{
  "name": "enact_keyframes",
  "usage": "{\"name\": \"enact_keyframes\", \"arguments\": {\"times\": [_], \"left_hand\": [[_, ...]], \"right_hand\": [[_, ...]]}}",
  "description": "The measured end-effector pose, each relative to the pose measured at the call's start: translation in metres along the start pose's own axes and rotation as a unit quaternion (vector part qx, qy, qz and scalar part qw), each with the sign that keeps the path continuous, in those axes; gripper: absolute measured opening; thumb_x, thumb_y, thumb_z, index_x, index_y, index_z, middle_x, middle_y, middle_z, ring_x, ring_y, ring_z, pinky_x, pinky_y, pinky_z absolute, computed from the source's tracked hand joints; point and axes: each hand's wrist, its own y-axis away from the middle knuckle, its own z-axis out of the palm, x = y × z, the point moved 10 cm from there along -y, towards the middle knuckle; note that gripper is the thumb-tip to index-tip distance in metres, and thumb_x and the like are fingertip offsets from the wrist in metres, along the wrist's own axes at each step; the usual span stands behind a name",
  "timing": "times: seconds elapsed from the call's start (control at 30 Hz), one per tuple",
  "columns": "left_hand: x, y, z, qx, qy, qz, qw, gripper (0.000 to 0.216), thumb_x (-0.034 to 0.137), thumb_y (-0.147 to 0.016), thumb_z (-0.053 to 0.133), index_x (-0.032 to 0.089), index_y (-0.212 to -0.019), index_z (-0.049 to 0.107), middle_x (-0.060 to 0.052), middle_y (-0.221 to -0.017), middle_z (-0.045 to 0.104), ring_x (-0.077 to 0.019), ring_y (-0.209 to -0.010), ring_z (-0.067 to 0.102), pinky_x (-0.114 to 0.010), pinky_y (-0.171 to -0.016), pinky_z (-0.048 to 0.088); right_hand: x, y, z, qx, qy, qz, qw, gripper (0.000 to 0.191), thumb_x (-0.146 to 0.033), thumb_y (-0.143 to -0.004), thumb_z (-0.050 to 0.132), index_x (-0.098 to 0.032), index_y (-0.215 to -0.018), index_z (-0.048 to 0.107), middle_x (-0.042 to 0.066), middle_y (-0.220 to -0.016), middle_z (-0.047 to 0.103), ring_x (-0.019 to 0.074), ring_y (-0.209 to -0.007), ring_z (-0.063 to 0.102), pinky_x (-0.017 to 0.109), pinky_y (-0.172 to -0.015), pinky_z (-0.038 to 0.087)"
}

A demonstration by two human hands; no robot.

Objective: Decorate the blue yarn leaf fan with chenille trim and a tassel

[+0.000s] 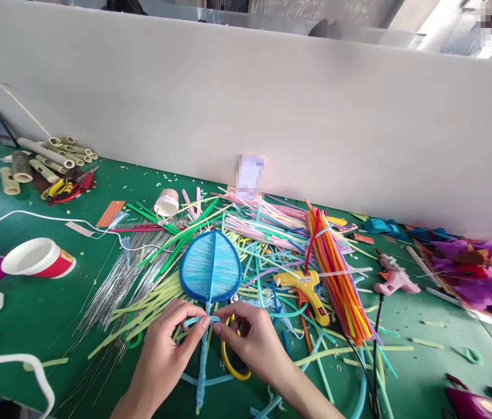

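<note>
A round fan made of light blue pipe cleaners, with a dark blue rim and a centre rib, lies upright in front of me. Its wrapped blue handle runs down between my hands. A short light blue pipe cleaner crosses the handle just below the fan's head. My left hand pinches it between thumb and forefinger against the handle. On the other side, my right hand is closed with thumb and fingertips at the strip's right end. Yellow-handled scissors lie partly hidden beneath my right hand.
Pipe cleaners in many colours, including an orange bundle, cover the green table. A yellow glue gun and a pink glue gun with a cord lie right. Left are a paper cup, bamboo tubes and pliers. A white partition stands behind.
</note>
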Motion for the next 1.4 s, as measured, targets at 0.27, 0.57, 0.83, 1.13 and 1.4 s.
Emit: {"name": "enact_keyframes", "arguments": {"times": [0.27, 0.57, 0.83, 1.13, 1.4], "left_hand": [[0.002, -0.001, 0.008, -0.031, -0.017, 0.008, 0.999, 0.023, 0.036, -0.096, 0.056, 0.022, -0.082, 0.067, -0.003, -0.082, 0.066, -0.0185, -0.078, 0.061, -0.027, -0.069, 0.047], [-0.003, -0.001, 0.021, -0.051, 0.078, -0.026, 0.995, 0.022, 0.035, -0.096, 0.056, 0.021, -0.082, 0.066, -0.003, -0.082, 0.066, -0.0174, -0.079, 0.062, -0.025, -0.070, 0.049], [0.011, 0.003, 0.024, -0.011, 0.016, 0.022, 1.000, 0.022, 0.029, -0.094, 0.057, 0.021, -0.075, 0.064, -0.003, -0.074, 0.064, -0.0166, -0.068, 0.057, -0.025, -0.060, 0.046], [0.010, -0.003, 0.017, -0.034, -0.015, 0.019, 0.999, 0.020, 0.033, -0.096, 0.056, 0.022, -0.083, 0.067, -0.003, -0.083, 0.068, -0.0171, -0.077, 0.062, -0.024, -0.065, 0.049], [0.025, 0.001, 0.029, -0.102, -0.105, 0.076, 0.986, 0.019, 0.022, -0.095, 0.052, 0.021, -0.081, 0.064, -0.004, -0.081, 0.065, -0.0197, -0.080, 0.061, -0.028, -0.068, 0.049]], "right_hand": [[-0.005, -0.002, 0.003, -0.064, 0.033, -0.011, 0.997, 0.014, -0.032, -0.085, 0.067, -0.019, -0.083, 0.072, -0.002, -0.072, 0.063, 0.0103, -0.061, 0.048, 0.022, -0.055, 0.034], [0.009, 0.002, 0.003, -0.041, -0.115, 0.048, 0.991, 0.029, -0.044, -0.081, 0.074, -0.017, -0.078, 0.063, -0.009, -0.051, 0.038, 0.0076, -0.048, 0.031, 0.023, -0.046, 0.020], [0.027, 0.007, 0.011, 0.026, -0.245, 0.087, 0.965, 0.046, -0.063, -0.078, 0.070, -0.020, -0.077, 0.054, -0.011, -0.048, 0.029, 0.0061, -0.045, 0.020, 0.023, -0.043, 0.011], [0.021, 0.008, -0.003, -0.008, -0.066, 0.040, 0.997, 0.029, -0.047, -0.088, 0.064, -0.018, -0.085, 0.063, -0.006, -0.054, 0.045, 0.0100, -0.050, 0.040, 0.023, -0.048, 0.028], [-0.022, 0.005, -0.009, -0.118, 0.115, -0.056, 0.985, 0.005, -0.022, -0.084, 0.066, -0.021, -0.081, 0.069, -0.003, -0.074, 0.063, 0.0097, -0.060, 0.051, 0.021, -0.056, 0.035]]}}
